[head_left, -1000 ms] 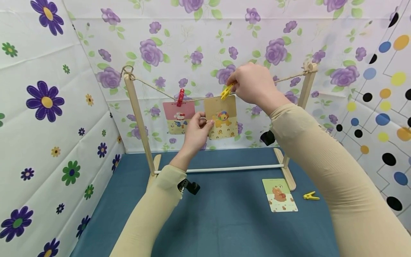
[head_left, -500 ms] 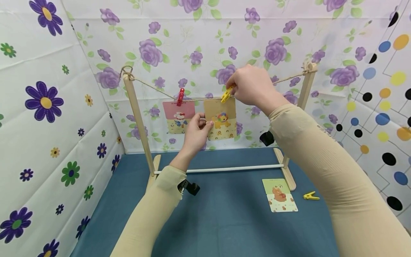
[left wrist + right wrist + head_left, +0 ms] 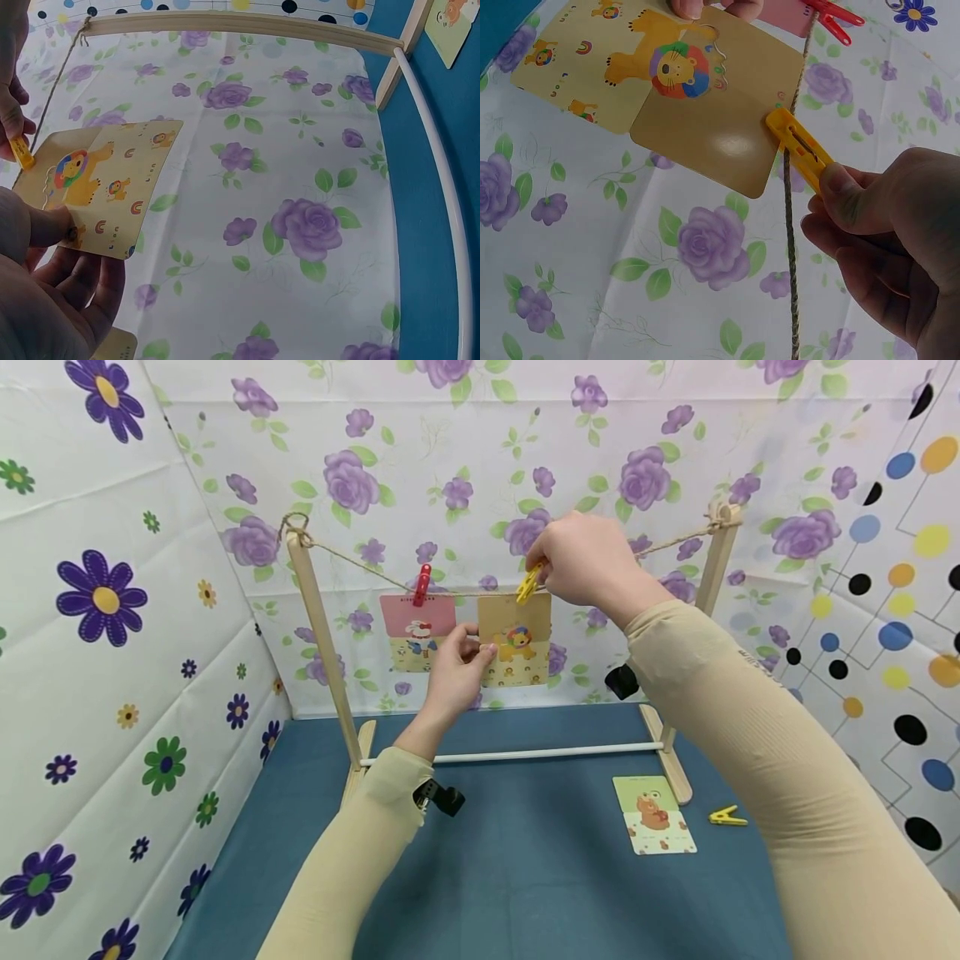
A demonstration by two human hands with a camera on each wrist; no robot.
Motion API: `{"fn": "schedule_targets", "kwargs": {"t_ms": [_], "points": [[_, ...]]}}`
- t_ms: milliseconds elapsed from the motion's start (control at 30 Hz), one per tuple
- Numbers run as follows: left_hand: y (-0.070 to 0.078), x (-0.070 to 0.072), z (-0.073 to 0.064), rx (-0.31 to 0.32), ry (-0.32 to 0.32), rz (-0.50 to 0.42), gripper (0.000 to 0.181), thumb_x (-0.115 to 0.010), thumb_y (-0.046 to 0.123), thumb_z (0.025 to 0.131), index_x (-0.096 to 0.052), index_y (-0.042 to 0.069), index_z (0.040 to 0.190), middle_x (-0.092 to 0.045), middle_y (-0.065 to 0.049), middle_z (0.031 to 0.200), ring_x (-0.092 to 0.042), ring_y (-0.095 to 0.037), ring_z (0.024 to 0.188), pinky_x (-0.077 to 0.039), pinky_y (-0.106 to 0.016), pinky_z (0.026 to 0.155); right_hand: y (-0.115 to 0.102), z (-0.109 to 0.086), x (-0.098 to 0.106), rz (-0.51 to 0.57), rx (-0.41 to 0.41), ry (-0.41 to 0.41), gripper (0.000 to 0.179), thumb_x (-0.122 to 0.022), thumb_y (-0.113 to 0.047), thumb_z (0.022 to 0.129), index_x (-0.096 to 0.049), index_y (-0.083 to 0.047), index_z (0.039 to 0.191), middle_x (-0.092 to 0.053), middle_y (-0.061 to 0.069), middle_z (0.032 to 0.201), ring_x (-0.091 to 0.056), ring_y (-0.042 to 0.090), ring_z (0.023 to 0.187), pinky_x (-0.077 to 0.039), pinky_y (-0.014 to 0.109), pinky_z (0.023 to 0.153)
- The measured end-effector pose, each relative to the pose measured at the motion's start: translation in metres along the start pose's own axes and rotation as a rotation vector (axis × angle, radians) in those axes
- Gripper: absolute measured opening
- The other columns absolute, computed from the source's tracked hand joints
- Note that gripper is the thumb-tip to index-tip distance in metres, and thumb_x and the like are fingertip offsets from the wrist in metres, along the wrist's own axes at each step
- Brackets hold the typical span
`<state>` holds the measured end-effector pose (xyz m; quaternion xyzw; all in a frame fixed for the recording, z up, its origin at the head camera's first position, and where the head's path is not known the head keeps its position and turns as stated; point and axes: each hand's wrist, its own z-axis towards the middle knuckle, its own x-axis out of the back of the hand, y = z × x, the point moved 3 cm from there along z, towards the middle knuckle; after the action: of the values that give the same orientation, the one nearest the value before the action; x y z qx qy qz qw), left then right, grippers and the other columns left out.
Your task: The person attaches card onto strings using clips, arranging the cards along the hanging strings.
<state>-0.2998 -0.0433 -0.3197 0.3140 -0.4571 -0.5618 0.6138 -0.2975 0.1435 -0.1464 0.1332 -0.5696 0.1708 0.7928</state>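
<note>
Glossy lion card (image 3: 667,94), twisted rope (image 3: 792,262) — yellow clothespin (image 3: 795,150)

Honestly not much legible here. The lion card (image 3: 517,647) on the far side has tiny coloured letters that might spell LION, but they're too small to swear to. Pink card (image 3: 408,622) just left of it has a line of print up top, unreadable. Same for the dark lettering on the right sleeve (image 3: 757,735) and the tiny print on the green-and-white card (image 3: 655,818), nearer and right.

I record both sleeved arms (image 3: 720,710) extended forward; right hand (image 3: 585,560) higher, fingers (image 3: 877,266) pinching; left hand (image 3: 453,672) lower, likewise pinching.
</note>
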Motion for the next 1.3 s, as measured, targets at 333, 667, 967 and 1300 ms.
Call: {"fn": "schedule_targets", "kwargs": {"t_ms": [333,667,967,1300], "points": [[-0.0014,-0.0008,0.0017,0.0,0.005,-0.001,0.02,-0.066,0.012,0.108,-0.063,0.002,0.126,-0.074,-0.016,0.102,-0.061,-0.021,0.087,-0.046,-0.033,0.074,0.0002,0.0011,-0.0017,-0.01,0.002,-0.02,0.028,-0.066,-0.005,0.099,-0.084,-0.014,0.119,-0.078,0.008,0.119,-0.07,0.032,0.111,-0.057,0.048,0.077],[0.0003,-0.0011,0.002,-0.006,-0.002,0.001,0.018,-0.066,0.013,0.109,-0.064,0.005,0.124,-0.074,-0.015,0.101,-0.061,-0.023,0.086,-0.046,-0.033,0.072,0.0011,0.0017,-0.0032,-0.022,0.008,-0.037,0.028,-0.067,-0.005,0.099,-0.084,-0.015,0.12,-0.078,0.009,0.12,-0.07,0.033,0.11,-0.057,0.048,0.077],[-0.0008,-0.0006,0.0009,-0.008,-0.003,0.011,0.019,-0.066,0.014,0.109,-0.065,0.005,0.126,-0.074,-0.015,0.102,-0.063,-0.025,0.089,-0.047,-0.035,0.073,-0.0026,0.0028,-0.0028,-0.035,0.018,-0.057,0.027,-0.068,-0.008,0.099,-0.083,-0.015,0.12,-0.077,0.009,0.121,-0.069,0.034,0.108,-0.057,0.049,0.077],[-0.0018,-0.0013,0.0018,-0.02,-0.003,0.039,0.025,-0.066,0.016,0.109,-0.065,0.005,0.131,-0.073,-0.012,0.102,-0.065,-0.025,0.093,-0.048,-0.034,0.074,-0.0052,0.004,-0.0021,-0.048,0.035,-0.056,0.03,-0.069,-0.006,0.096,-0.083,-0.015,0.121,-0.077,0.01,0.118,-0.068,0.035,0.107,-0.057,0.05,0.077]]}}
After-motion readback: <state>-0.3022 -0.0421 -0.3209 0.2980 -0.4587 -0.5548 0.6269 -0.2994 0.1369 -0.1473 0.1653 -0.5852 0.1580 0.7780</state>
